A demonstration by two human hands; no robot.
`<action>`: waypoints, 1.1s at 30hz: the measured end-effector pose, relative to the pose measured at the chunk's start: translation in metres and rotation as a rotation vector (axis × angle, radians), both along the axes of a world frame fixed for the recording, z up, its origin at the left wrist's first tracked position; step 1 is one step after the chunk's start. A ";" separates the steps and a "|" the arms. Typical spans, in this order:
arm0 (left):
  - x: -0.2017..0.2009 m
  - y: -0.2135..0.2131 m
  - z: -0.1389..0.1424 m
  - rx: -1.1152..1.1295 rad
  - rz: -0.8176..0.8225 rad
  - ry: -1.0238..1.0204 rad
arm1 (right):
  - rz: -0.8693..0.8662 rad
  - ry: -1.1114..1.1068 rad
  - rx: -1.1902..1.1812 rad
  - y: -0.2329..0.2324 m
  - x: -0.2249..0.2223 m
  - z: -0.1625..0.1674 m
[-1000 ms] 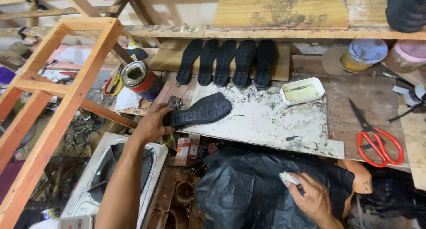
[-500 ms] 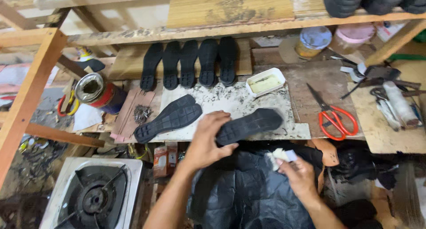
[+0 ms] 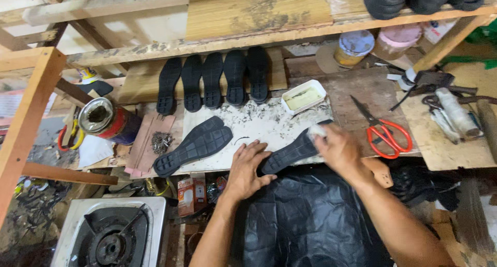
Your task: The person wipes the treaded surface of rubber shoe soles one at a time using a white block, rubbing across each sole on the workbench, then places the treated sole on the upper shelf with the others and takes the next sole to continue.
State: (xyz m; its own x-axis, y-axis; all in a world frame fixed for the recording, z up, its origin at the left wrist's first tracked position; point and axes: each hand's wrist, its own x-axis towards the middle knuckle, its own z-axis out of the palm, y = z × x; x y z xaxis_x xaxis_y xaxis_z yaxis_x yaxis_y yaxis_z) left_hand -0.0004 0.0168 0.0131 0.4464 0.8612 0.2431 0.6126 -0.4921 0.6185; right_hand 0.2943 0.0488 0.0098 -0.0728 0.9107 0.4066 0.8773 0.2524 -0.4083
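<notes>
Black sole (image 3: 292, 152) pinned flat on counter (image 3: 248, 124) by left hand (image 3: 248, 168), fingers spread; right hand (image 3: 339, 150) grip clamped on white pad (image 3: 317, 132), pressed onto sole.

Cluttered wooden workbench (image 3: 440, 142) beneath a rough plank shelf (image 3: 248, 18), orange timber frame (image 3: 31, 106) alongside.

Seven black soles (image 3: 212, 80), one red-handled scissors (image 3: 385, 132), one white tray (image 3: 304, 97).

Row of five black shoe soles (image 3: 212, 80) on a wooden board, red-handled scissors (image 3: 384, 130), white tray (image 3: 303, 96) of paste, open tin can (image 3: 106, 120), gas stove (image 3: 111, 236) below, plastic-lidded jar (image 3: 353, 47)
</notes>
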 end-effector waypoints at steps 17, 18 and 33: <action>-0.008 0.008 -0.008 -0.042 0.090 -0.056 | 0.195 0.443 -0.163 0.048 -0.015 0.029; -0.007 0.009 -0.009 -0.035 0.110 -0.059 | 0.059 0.306 -0.197 0.064 -0.009 0.039; -0.018 0.018 -0.006 -0.116 0.062 -0.066 | 0.178 -0.207 -0.109 0.161 -0.010 0.026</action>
State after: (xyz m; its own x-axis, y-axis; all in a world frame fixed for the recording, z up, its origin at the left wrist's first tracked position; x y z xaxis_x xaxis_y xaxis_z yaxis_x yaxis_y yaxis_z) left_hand -0.0181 0.0351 0.0074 0.3775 0.9107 0.1675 0.5959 -0.3773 0.7089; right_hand 0.2840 0.2098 0.0359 -0.3069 0.9136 0.2668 0.8905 0.3745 -0.2582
